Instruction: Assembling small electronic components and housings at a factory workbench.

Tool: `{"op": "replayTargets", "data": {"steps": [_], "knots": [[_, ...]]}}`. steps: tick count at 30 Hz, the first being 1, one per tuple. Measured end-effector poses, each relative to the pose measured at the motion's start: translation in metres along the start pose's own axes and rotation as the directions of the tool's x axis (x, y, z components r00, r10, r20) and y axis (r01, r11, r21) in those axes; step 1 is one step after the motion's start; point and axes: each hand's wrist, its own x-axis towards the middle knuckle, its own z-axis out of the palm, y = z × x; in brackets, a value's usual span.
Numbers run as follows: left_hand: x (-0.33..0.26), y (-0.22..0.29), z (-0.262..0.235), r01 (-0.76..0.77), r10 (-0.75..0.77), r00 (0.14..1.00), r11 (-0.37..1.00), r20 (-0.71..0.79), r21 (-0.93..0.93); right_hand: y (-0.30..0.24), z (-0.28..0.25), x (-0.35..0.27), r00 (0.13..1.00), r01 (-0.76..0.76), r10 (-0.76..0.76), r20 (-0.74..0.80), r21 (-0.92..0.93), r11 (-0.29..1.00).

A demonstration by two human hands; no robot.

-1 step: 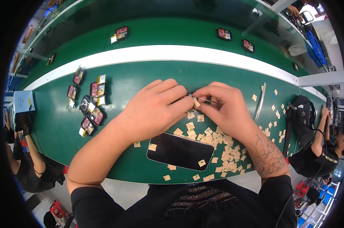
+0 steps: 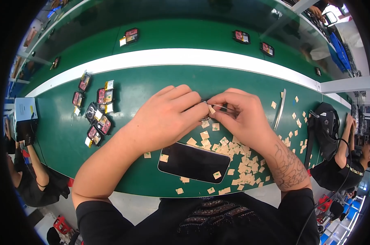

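Note:
Over the middle of the green bench my two hands meet. My left hand (image 2: 168, 112) is closed around a small dark-edged device (image 2: 204, 118), most of it hidden by the fingers. With thumb and forefinger pinched, my right hand (image 2: 240, 112) grips thin metal tweezers (image 2: 225, 108), their tips at the device. A small tan paper square (image 2: 212, 109) shows between the fingertips of both hands. Below the hands lies a black-screened phone (image 2: 193, 162) with a few tan squares on it. Many more loose tan squares (image 2: 246, 167) are scattered to its right.
Several opened small electronic devices (image 2: 105, 96) with silvery battery packs lie at the left. Others (image 2: 241, 36) sit on the green strip beyond the white rail (image 2: 185, 56). A metal strip (image 2: 280, 109) and black bag (image 2: 327, 130) lie right. People work at both sides.

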Motion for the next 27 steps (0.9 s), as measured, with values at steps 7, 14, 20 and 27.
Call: {"op": "replayTargets", "data": {"steps": [7,14,20,27], "knots": [[0.002,0.003,-0.002,0.021,-0.022,1.000,0.998,-0.021,-0.057,-0.004,0.012,-0.002,0.993,0.056,-0.072,-0.093,-0.163,0.985],[0.000,0.002,0.001,0.033,-0.033,0.999,0.999,-0.001,-0.030,0.014,0.013,-0.002,0.976,0.126,-0.150,-0.160,-0.155,0.980],[0.006,0.012,0.000,0.045,-0.048,0.998,0.996,0.035,0.070,0.014,-0.006,0.001,0.978,0.129,-0.152,-0.144,-0.161,0.979],[0.007,0.007,-0.001,0.069,-0.069,0.996,0.998,-0.049,0.000,0.024,-0.003,0.001,0.957,0.257,-0.280,-0.081,-0.216,0.942]]}}
